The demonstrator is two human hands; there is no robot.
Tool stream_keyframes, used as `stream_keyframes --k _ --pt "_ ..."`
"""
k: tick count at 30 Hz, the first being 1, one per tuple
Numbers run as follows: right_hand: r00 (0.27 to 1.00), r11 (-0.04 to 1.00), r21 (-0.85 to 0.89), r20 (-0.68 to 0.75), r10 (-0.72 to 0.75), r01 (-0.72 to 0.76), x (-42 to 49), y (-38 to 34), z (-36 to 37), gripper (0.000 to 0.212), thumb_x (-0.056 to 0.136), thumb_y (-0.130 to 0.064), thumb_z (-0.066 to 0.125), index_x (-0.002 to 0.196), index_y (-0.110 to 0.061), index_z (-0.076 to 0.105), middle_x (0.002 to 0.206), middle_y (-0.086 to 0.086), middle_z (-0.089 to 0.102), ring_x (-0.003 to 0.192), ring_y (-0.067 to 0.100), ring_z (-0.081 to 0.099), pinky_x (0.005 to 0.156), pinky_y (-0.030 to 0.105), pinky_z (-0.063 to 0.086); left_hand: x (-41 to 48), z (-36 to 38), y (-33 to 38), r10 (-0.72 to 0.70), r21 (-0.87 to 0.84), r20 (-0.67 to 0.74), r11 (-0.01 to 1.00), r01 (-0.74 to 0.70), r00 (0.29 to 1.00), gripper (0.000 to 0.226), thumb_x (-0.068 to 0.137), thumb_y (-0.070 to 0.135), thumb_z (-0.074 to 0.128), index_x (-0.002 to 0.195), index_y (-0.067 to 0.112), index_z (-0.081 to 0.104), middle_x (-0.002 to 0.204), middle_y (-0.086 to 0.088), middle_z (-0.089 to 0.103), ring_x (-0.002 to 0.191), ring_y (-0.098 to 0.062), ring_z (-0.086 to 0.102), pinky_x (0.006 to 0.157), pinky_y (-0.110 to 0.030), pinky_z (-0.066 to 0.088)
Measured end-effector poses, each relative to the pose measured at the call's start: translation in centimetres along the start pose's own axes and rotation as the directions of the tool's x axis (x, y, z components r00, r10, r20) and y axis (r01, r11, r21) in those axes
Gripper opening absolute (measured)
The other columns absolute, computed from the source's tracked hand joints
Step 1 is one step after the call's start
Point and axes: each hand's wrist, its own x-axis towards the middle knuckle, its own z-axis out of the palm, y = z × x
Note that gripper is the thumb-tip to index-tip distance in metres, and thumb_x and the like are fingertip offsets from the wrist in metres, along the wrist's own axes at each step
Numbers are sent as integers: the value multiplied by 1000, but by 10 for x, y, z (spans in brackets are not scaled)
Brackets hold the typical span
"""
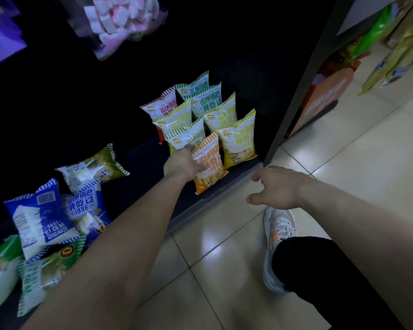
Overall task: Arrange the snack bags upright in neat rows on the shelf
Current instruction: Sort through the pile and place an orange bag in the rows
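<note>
Where the dark shelf (215, 195) carries its stock: upright bags (239, 139), green, red and yellow, standing in rows at the far right. Orange snack bag (210, 163), nearest of those rows, upright; left hand (180, 163) grasps its left edge, thumb across the front, fingers behind. Loose bags (41, 217), blue and green, heaped flat at near left. Right hand (277, 186) beside the shelf lip, fingers released, holding nothing. Grey shoe (278, 234) on the tiled floor

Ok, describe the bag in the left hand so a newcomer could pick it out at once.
On the bottom shelf, find the upright bags at its right end. The orange bag stands frontmost, held by the left hand. It alone is orange; its neighbours are yellow, green and red.
</note>
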Motion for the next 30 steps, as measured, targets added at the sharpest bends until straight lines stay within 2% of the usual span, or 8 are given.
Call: stream_keyframes --k 4,6,11,14,16,20,22,30 --pt "1000 1000 -12 8 -4 4 5 -4 1 70 81 -62 61 136 -21 47 138 8 48 127 26 46 102 40 42 -5 -1 4 101 244 -69 966 -81 993 78 74 58 73 138 24 43 126 -5 52 113 -26 52 76 -40 51" --pt "1000 1000 -28 15 -12 13 6 -7 1 69 82 -62 61 135 -21 47 137 7 48 127 26 46 102 41 42 -9 -4 7 153 307 -78 944 -122 985 79 76 59 71 140 22 41 129 -6 51 117 -27 49 78 -40 49" --pt "999 997 -55 -12 -46 46 5 -24 -5 63 82 -61 60 128 -20 51 130 7 51 120 27 49 96 39 45 -28 -29 1 167 268 -32 951 -152 985 79 81 59 65 145 22 36 142 -7 44 128 -27 42 93 -44 47" --pt "996 994 -65 -18 -91 90 2 -40 -9 52 84 -57 61 120 -20 53 127 5 54 113 25 52 85 33 45 -52 -55 -20 192 279 1 943 -185 981 74 85 58 61 145 24 36 144 -6 42 129 -27 41 96 -44 46" --pt "993 991 -70 -21 -115 113 0 -55 -11 58 85 -56 61 128 -20 52 128 5 54 115 25 52 84 32 44 -74 -74 -42 199 319 40 926 -201 979 71 85 59 59 144 26 37 142 -5 44 127 -26 43 96 -42 46" --pt "985 978 -138 -52 -163 154 -5 -98 -8 66 81 -59 61 134 -21 50 133 7 52 119 28 51 93 36 46 -131 -114 -101 122 421 103 894 -154 987 71 85 61 57 144 27 37 143 -1 43 125 -23 47 92 -38 47" --pt "975 964 -169 -55 -215 204 -6 -126 -2 63 81 -60 61 132 -23 51 133 5 52 120 27 51 90 35 45 -161 -135 -136 62 430 119 896 -108 991 71 86 61 58 144 27 38 144 0 42 125 -22 48 89 -38 47" --pt "905 874 -248 29 -425 418 -9 -246 48 64 85 -60 58 139 -27 46 135 0 46 117 25 51 86 38 46 -266 -183 -266 -177 308 74 940 146 981 73 83 63 61 141 22 45 140 -6 49 125 -25 49 99 -37 42"
